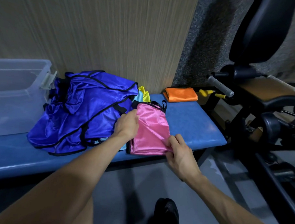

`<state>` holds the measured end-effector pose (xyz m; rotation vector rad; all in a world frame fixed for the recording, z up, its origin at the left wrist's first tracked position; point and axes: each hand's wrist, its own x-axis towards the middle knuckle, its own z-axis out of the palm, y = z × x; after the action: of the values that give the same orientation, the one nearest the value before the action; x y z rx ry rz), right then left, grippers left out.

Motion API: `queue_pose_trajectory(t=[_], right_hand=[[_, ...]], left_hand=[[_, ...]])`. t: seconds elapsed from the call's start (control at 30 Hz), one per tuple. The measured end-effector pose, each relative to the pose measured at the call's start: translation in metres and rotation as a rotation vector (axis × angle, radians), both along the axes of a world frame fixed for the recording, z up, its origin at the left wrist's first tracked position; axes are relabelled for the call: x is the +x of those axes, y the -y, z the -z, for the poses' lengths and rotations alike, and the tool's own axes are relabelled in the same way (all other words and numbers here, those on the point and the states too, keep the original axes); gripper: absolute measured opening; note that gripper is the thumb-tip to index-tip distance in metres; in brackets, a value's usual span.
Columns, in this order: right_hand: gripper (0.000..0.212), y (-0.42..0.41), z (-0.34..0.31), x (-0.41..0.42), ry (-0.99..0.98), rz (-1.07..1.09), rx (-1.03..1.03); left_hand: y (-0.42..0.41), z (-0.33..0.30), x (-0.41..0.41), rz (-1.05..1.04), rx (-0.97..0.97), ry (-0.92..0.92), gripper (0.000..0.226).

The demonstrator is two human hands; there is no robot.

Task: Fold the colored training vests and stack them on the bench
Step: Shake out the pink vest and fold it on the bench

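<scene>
The blue vests (82, 112) lie heaped on the bench (193, 124); the left hand (127, 124) rests flat on the pink vest (151, 129); the right hand (178, 152) pinches its near corner. Slick fabric could slide and undo the fold; the folded orange vest (180, 94) waits far right

I see a pink vest (151, 130) of fine mesh cloth with a soft sheen, edged in matt black binding. The blue vests (86, 112) beside it are glossier, satin-like and heavily creased, catching the light in bright streaks. An orange vest (181, 94) shows the same shiny cloth. The bench (193, 119) pad looks like blue vinyl, smooth with a faint grain. The bin (14, 89) is clear, slightly cloudy plastic. The wall panel (113, 34) looks like matt wood with a fine streaked grain. The machine handle (220, 85) has a grey ribbed grip.
</scene>
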<state>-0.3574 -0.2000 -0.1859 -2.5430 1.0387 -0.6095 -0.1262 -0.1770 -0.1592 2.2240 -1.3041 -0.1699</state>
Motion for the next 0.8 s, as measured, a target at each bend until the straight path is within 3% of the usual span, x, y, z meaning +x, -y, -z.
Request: queue_pose_trajectory(t=[0.13,0.33,0.43,0.5,0.6,0.63,0.7,0.8], right_hand=[[0.023,0.003,0.002,-0.002,-0.023,-0.044,-0.015],[0.028,0.003,0.001,-0.001,-0.096,-0.124,-0.062],[0.032,0.001,0.001,0.000,-0.096,-0.162,-0.098],[0.032,0.002,0.000,0.000,-0.095,-0.165,-0.108],[0.033,0.002,0.001,-0.001,-0.080,-0.177,-0.131],[0.032,0.001,0.002,-0.001,-0.074,-0.187,-0.162],[0.039,0.001,0.004,-0.003,-0.138,-0.194,-0.249],[0.066,0.002,0.011,-0.003,-0.288,-0.143,-0.386]], left_hand=[[-0.001,0.000,-0.004,0.003,0.022,0.073,0.015],[0.001,-0.002,0.013,0.022,-0.057,-0.110,0.027],[-0.003,-0.004,0.015,0.071,-0.052,-0.101,0.019],[-0.010,-0.010,0.014,0.149,-0.075,0.065,0.041],[-0.033,-0.022,-0.001,0.441,-0.189,0.247,0.026],[-0.041,-0.022,-0.006,0.559,-0.144,0.262,0.025],[-0.054,-0.014,-0.014,0.697,0.067,0.334,0.044],[-0.060,0.005,-0.012,0.698,0.257,0.518,0.073]])
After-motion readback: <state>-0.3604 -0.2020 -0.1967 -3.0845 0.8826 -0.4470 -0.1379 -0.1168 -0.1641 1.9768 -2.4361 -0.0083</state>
